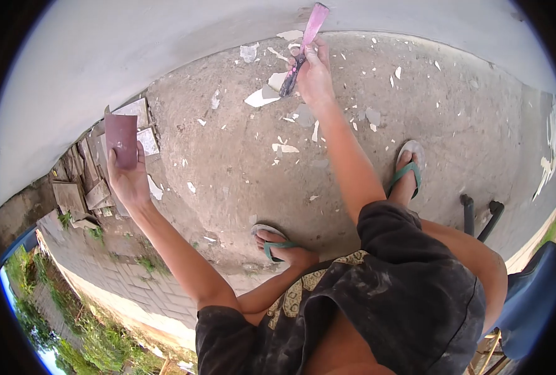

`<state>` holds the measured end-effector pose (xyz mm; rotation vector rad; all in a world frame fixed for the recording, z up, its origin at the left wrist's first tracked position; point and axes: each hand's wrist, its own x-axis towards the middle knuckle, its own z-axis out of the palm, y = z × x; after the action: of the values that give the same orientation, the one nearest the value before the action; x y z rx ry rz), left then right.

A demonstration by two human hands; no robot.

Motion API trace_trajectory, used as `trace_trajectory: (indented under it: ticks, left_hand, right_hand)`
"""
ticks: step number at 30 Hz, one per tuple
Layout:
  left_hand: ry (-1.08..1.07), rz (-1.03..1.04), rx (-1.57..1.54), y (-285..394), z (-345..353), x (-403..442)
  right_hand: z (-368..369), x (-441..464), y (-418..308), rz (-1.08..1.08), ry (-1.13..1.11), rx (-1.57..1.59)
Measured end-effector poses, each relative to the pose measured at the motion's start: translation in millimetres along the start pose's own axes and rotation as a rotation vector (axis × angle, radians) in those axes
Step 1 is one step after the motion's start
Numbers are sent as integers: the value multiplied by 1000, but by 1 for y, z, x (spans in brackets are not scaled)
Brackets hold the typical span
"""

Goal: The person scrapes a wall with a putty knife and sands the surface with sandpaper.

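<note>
My left hand [130, 179] grips a reddish-brown sheet of sandpaper [121, 139], held up at the left near the wall, over some stacked tiles. In my right hand [316, 78] is a putty knife with a pink-smeared blade [315, 25] and a dark handle [292, 76]. Its blade points up toward the pale wall [228, 25]; whether the tip touches the wall I cannot tell. Fingers wrap round the knife near where blade and handle meet. Flakes of peeled paint [262, 97] lie on the concrete floor below the knife.
Broken tiles and boards [81, 181] are piled against the wall at the left. My sandalled feet [278, 245] stand on the concrete floor [228, 181], strewn with paint chips. A blue plastic chair [534, 300] and dark chair legs [478, 215] are at the right.
</note>
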<state>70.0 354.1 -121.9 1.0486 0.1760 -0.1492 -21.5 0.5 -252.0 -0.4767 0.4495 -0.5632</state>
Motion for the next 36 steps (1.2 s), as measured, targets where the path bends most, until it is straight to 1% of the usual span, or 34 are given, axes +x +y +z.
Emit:
trace_trajectory:
  ticks: [3, 6, 9, 12, 15, 18, 21, 24, 27, 30, 33, 36]
  left_hand:
    - [-13, 12, -15, 4, 2, 3]
    - [-14, 36, 22, 5, 12, -4]
    - [28, 67, 77, 7, 17, -9]
    - [23, 62, 56, 4, 16, -6]
    - [15, 57, 23, 0, 34, -5]
    - [66, 76, -56, -3, 57, -1]
    - [79, 84, -190, -5, 57, 19]
    - [112, 109, -299, -2, 52, 25]
    - [198, 138, -324, 2, 63, 11]
    - [151, 195, -250, 3, 36, 14]
    - [212, 184, -256, 4, 16, 11]
    - [260, 197, -232, 3, 14, 8]
  right_hand:
    - [-5, -28, -10, -127, 115, -593]
    - [-37, -37, -27, -604, 36, -1344]
    - [-59, -15, -56, -510, -87, -1571]
    - [-24, 0, -102, -256, -311, -1886]
    - [-20, 28, -128, -422, -760, -1952]
    - [-8, 34, -158, -394, -1099, -2078]
    - [31, 12, -183, -107, -937, -2311]
    - [45, 18, -190, -155, -713, -2250]
    - [11, 39, -186, -308, -746, -2193]
    - [-3, 41, -171, -240, -610, -2213]
    - [3, 40, -162, -300, -629, -2157]
    - [-7, 53, -162, -297, -566, -2159]
